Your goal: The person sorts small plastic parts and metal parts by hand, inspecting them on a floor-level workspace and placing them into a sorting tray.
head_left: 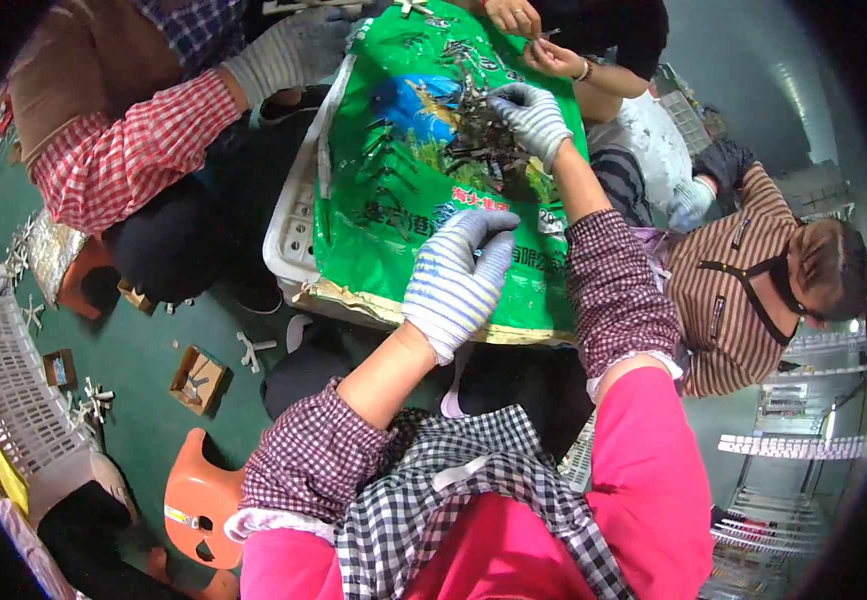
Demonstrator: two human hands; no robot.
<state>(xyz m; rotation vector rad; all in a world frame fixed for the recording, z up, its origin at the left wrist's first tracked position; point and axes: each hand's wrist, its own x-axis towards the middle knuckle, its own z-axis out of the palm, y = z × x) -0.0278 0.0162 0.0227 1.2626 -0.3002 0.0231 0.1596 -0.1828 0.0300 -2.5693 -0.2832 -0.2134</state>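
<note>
A green printed sack [353,230] is spread over a white plastic crate [291,225] before me. On it lies a heap of small, thin dark pieces [483,140], with more such pieces scattered to the left. My right hand [533,118], in a striped knit glove, reaches to the heap's upper right edge, its fingers bent together among the pieces; what they grip is hidden. My left hand [458,280], gloved alike, hovers over the near part of the sack. Its thumb and fingers curl toward each other, and anything between the tips is too small to make out.
A co-worker's gloved hand [288,55] is at the sack's far left; another's bare hands [543,45] work at the far right. A person in a striped top [738,260] sits to the right. An orange stool [198,500] and a small cardboard box [198,380] stand at lower left.
</note>
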